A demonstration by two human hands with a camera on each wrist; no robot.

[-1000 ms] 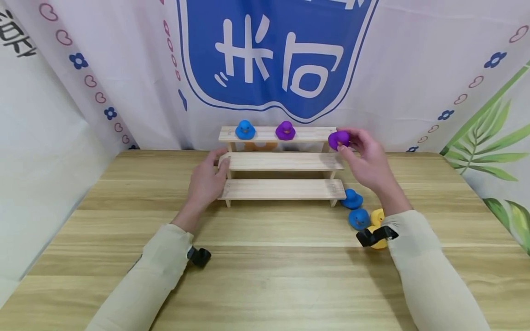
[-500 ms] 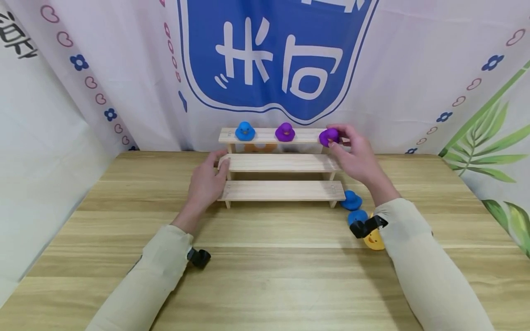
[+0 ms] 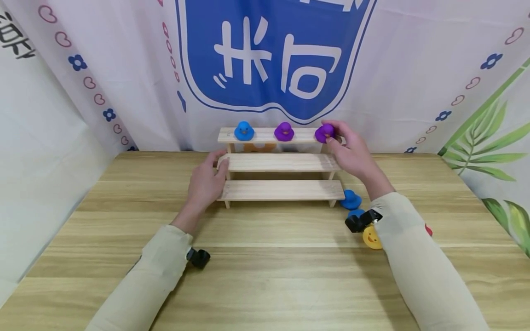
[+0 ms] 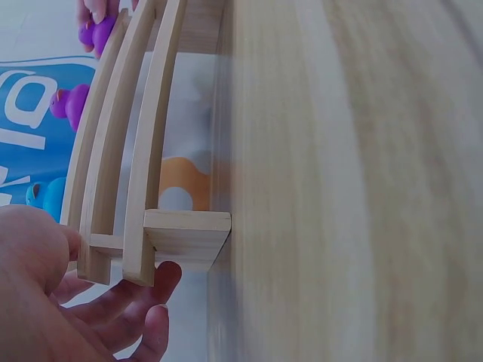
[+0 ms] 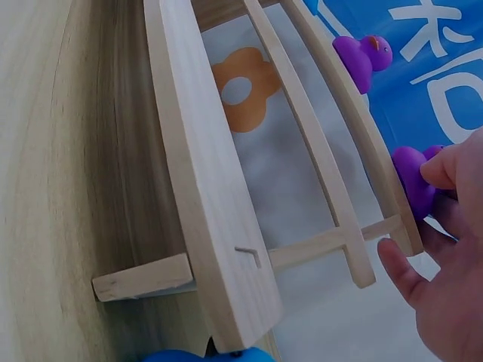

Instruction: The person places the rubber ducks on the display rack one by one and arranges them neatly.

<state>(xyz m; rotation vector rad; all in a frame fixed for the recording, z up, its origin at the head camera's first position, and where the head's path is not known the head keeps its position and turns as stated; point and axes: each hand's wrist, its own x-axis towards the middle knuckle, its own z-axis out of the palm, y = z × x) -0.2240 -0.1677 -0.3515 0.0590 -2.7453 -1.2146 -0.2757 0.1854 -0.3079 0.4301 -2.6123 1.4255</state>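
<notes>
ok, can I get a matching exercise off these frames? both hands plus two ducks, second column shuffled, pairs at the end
Column 1
1. Left hand
2. Right hand
3. Leftmost duck on the top shelf
4. Yellow duck

Column 2
A. Blue
B. On the tabletop, partly hidden by the right sleeve
C. Holding a purple duck
D. Gripping the rack at its left end

Pairs: 1-D, 2-C, 3-A, 4-B
</notes>
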